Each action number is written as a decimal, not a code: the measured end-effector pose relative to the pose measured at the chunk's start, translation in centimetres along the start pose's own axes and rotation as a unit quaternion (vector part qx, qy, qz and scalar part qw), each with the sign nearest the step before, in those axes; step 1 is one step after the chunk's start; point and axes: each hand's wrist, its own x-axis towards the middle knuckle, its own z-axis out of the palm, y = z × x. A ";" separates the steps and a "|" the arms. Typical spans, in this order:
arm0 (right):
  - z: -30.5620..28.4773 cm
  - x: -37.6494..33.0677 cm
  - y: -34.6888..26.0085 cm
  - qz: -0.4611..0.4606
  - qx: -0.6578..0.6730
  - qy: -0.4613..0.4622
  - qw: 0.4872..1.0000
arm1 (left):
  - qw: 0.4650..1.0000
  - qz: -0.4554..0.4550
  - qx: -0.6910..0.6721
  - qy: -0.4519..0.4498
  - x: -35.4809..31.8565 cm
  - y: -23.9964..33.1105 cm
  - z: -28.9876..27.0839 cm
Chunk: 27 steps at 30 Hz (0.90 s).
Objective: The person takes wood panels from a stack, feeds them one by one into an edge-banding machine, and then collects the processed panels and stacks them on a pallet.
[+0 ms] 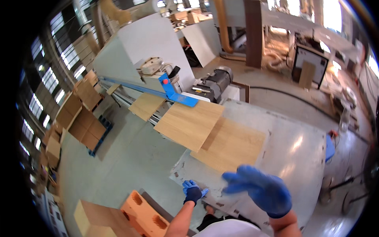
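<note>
Both hands wear blue gloves and hold nothing. My left hand [192,192] is by the near left edge of the metal table [294,136], its fingers spread. Raised over that table, my right hand [262,191] has its fingers stretched out, slightly blurred. Beyond the right fingertips lies a light wood-grain board [242,142] on the tabletop. A second wood-grain board [189,122] partly overlaps it and reaches to the blue metal guide [185,99] of the machine. Farther left along the machine's rail sits another wood-grain board [147,105]. Neither hand touches a board.
A dark motor [217,83] stands behind the guide. At the lower left are an orange pallet [144,215] and a brown panel stack [100,219]. Stacked cartons [87,128] rest on a blue pallet at the far left. A black hose [292,94] crosses the floor behind the table.
</note>
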 end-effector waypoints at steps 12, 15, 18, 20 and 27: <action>10.4 1.8 -5.6 0.073 0.229 -0.221 0.945 | 0.997 0.006 0.015 0.077 0.0 -0.3 1.1; 8.0 2.3 -5.6 0.076 0.165 -0.277 0.943 | 0.998 -0.017 0.001 0.061 -1.7 -0.2 0.0; 1.7 2.4 -4.2 -0.134 0.054 -0.329 0.933 | 0.998 -0.009 -0.027 0.063 -0.9 1.3 -1.0; -1.1 0.6 -2.9 -0.171 0.021 -0.195 0.966 | 0.999 0.018 -0.024 0.017 -1.1 1.8 -2.0; -16.0 -6.3 11.3 0.043 -0.337 0.432 0.836 | 1.000 -0.001 0.010 0.018 -0.4 1.2 -0.1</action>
